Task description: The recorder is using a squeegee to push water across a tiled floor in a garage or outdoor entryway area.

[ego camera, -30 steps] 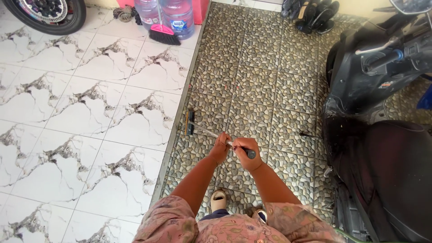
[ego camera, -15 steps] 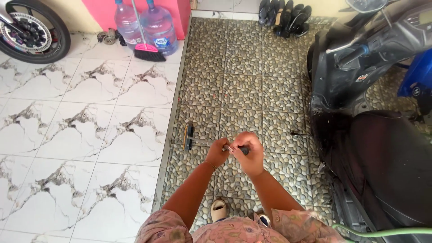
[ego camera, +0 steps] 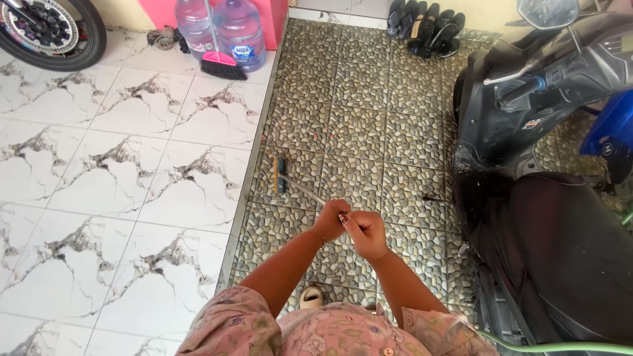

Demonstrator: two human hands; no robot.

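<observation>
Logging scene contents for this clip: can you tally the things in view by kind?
Long-handled scrub brush, gripped by the left hand and the right hand: 1
Water jugs: 2
Pink broom: 1
Black scooter: 1
Motorbike wheel: 1
Green hose: 1
Heap of dark shoes, pairs not countable: 1
Total: 8

Brush (ego camera: 282,175) on floor ahead of hands (ego camera: 349,227); scooter (ego camera: 541,198) right, water jugs (ego camera: 224,29) far left.

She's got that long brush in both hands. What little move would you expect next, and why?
Probably a short push of the brush head across the pebble floor. Both hands, left and right, grip the handle's top end, and the bristles rest on the floor near the white tiles.
</observation>
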